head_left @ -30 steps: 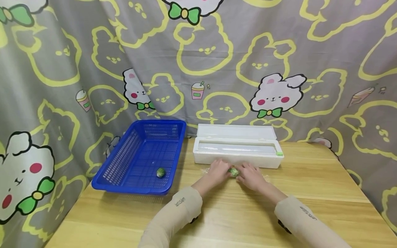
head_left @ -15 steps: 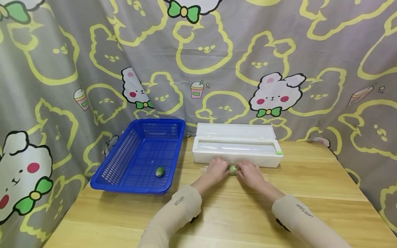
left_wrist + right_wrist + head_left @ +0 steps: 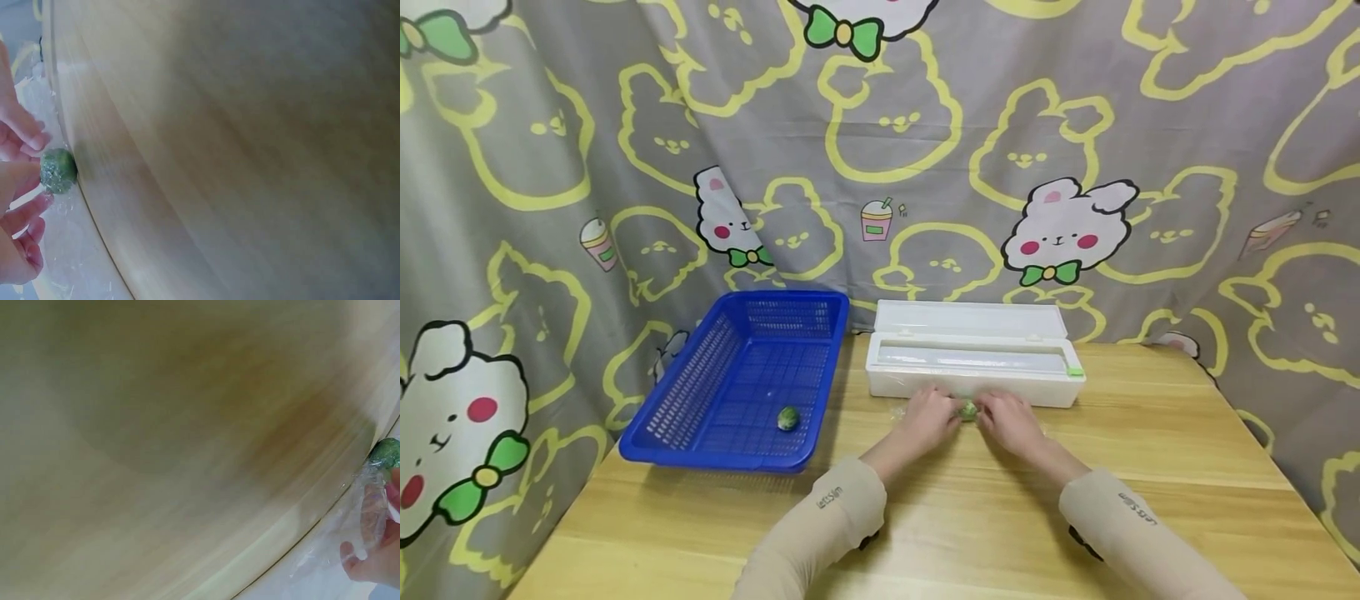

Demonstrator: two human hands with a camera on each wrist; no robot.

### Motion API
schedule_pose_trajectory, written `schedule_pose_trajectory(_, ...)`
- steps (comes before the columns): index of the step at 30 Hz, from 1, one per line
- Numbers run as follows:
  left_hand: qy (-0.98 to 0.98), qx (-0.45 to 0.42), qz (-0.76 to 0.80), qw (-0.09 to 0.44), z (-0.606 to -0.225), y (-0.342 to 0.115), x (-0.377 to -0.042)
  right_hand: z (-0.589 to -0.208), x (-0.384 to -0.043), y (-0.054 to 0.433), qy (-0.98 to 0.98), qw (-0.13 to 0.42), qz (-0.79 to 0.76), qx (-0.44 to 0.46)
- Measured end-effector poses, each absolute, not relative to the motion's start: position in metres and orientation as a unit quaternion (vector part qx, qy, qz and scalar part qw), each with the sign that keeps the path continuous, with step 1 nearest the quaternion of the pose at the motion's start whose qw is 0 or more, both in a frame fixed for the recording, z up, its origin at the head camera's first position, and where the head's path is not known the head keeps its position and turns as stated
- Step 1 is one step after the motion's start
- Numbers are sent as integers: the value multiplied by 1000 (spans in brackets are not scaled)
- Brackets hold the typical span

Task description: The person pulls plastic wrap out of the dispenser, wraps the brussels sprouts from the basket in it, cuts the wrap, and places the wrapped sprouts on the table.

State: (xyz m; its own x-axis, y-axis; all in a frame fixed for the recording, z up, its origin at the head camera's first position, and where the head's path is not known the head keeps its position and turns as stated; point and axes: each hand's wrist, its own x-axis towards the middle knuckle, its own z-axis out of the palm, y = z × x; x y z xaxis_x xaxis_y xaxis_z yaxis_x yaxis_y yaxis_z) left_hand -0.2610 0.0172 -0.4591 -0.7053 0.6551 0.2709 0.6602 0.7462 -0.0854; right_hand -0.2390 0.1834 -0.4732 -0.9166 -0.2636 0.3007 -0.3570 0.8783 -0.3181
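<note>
A small round green vegetable like a Brussels sprout (image 3: 969, 410), covered in clear plastic wrap, sits between the two hands just in front of a white wrap dispenser box (image 3: 977, 392). My left hand (image 3: 931, 413) grips the sprout with curled fingers; its thumb and fingers meet the sprout in the left wrist view. On the other side my right hand (image 3: 1009, 421) pinches the plastic wrap (image 3: 373, 503) close to the sprout, with film stretched across its fingers. Loose film (image 3: 69, 250) spreads beneath and beside the hands. The knuckles hide part of the sprout from the head view.
To the left stands a blue plastic basket (image 3: 700, 461) holding one more Brussels sprout (image 3: 787, 418). The dispenser's lid (image 3: 970, 318) is raised, and a green cutter slider (image 3: 1075, 372) sits at its right end. A patterned curtain (image 3: 925, 167) hangs behind the wooden table (image 3: 970, 517).
Both hands stay at the sprout with small finger movements. More of the sprout is covered by the fingers now than a second ago. The basket and dispenser have not moved.
</note>
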Motion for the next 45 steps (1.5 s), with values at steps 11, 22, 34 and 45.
schedule_pose_trajectory(11, -931, -346, -12, 119, -460, 16, -260, -455, -238, 213, -926, 168, 265, 210)
schedule_pose_trajectory(22, -927, -353, -9, 125, -459, 15, -260, -433, -248, 279, -928, 176, 325, 42)
schedule_pose_trajectory(34, -931, -348, -23, 106, -462, 14, -261, -455, -247, 311, -936, 94, 339, 6)
schedule_pose_trajectory(45, -926, -362, -43, 96, -459, 11, -261, -465, -249, 321, -931, 92, 353, 11)
